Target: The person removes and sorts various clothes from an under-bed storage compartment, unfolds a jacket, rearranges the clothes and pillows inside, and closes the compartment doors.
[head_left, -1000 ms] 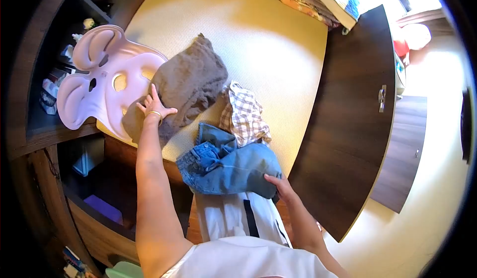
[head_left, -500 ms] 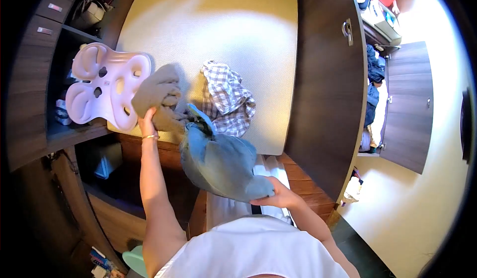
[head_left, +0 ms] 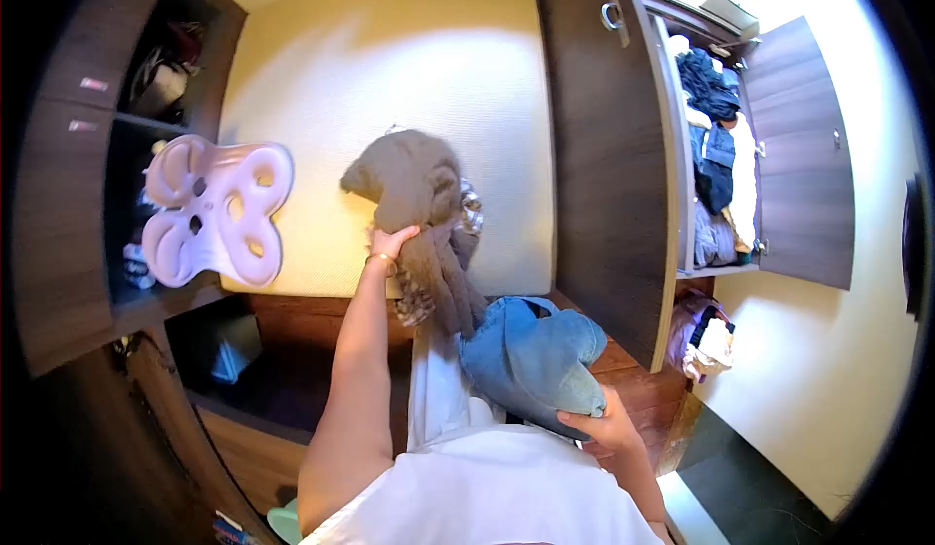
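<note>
My left hand (head_left: 392, 243) is closed on a brown garment (head_left: 417, 180), whose upper part lies over the mattress while its lower end hangs toward the jeans. Behind it, a white and dark plaid shirt (head_left: 471, 206) shows only at the edges. Close to my body on the right, my right hand (head_left: 609, 420) grips bunched blue jeans (head_left: 531, 355) at their lower end. The top of the jeans meets the hanging tail of the brown garment; whether they are tangled I cannot tell.
A pale pink moulded seat (head_left: 219, 209) rests at the mattress's (head_left: 390, 68) left edge, beside dark shelves (head_left: 146, 126). To the right stands a dark wardrobe door (head_left: 609, 155), with an open cupboard of clothes (head_left: 716, 155) beyond. A bag with cloth (head_left: 703, 340) hangs below it.
My left hand has carried the brown garment rightward, over the plaid shirt. The jeans have moved right and nearer my body with my right hand. The view has turned slightly right.
</note>
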### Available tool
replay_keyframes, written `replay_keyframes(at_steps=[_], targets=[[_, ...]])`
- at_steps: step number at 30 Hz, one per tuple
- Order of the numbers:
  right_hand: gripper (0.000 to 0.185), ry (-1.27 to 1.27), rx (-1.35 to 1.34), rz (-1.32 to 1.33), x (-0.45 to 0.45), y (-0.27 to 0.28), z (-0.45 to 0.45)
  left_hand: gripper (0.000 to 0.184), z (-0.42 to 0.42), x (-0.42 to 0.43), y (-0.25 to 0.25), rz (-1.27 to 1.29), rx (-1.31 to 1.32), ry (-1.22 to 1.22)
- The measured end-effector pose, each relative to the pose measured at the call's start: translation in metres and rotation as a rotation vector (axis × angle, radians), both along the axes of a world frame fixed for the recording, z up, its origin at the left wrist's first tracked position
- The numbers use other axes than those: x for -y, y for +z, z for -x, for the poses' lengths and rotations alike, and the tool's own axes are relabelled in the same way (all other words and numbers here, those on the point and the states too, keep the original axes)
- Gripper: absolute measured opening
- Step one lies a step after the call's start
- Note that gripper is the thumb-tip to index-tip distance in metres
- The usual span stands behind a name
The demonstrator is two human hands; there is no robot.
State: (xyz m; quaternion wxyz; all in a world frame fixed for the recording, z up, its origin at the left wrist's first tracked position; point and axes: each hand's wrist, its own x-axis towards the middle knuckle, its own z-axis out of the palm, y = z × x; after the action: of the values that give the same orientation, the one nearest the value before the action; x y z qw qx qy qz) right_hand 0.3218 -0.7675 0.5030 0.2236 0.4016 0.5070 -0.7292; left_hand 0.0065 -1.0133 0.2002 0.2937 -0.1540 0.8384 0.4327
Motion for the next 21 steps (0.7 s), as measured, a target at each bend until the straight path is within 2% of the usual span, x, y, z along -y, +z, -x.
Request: replay_keyframes(at_steps=[1, 2, 4, 5, 7, 9, 11, 13, 15, 17, 19, 21], targets=[[0.031, -0.096, 0.026, -0.008, 0.004, 0.0, -0.006, 0.076, -0.006, -0.013, -0.021, 0.41, -0.17, -0.085], [0.03, -0.14, 0.064, -0.065, 0.008, 0.004, -0.008, 0.076, -0.008, -0.017, -0.053, 0.432, -0.16, -0.078], [0.03, -0.031, -0.026, -0.175, 0.004, -0.016, -0.036, 0.074, -0.014, -0.027, -0.114, 0.474, -0.137, -0.064], [0.031, 0.01, -0.076, -0.23, 0.004, -0.022, -0.049, 0.073, -0.011, -0.019, -0.14, 0.169, -0.002, -0.078], [0.032, -0.009, -0.106, -0.288, 0.003, -0.019, -0.063, 0.067, -0.022, -0.028, -0.114, 0.289, -0.106, -0.227], [0.033, -0.069, -0.098, -0.291, -0.003, -0.03, -0.095, 0.058, -0.031, -0.022, -0.143, 0.103, -0.092, -0.171], [0.036, -0.196, -0.088, -0.281, -0.011, -0.031, -0.13, 0.05, -0.051, -0.024, -0.142, -0.008, -0.081, -0.151], [0.039, -0.254, -0.103, -0.292, -0.026, -0.029, -0.175, 0.042, -0.094, -0.043, -0.078, -0.07, -0.023, -0.04], [0.039, -0.386, -0.096, -0.269, -0.033, -0.035, -0.23, 0.043, -0.13, -0.03, -0.085, -0.172, 0.079, 0.085], [0.039, -0.467, -0.111, -0.294, -0.041, -0.036, -0.288, 0.044, -0.177, -0.022, -0.049, -0.074, 0.096, 0.029], [0.039, -0.552, -0.155, -0.358, -0.053, -0.037, -0.345, 0.055, -0.224, 0.002, -0.057, 0.083, -0.081, -0.079], [0.039, -0.61, -0.182, -0.418, -0.059, -0.038, -0.402, 0.058, -0.274, 0.001, -0.024, 0.362, -0.155, -0.148]])
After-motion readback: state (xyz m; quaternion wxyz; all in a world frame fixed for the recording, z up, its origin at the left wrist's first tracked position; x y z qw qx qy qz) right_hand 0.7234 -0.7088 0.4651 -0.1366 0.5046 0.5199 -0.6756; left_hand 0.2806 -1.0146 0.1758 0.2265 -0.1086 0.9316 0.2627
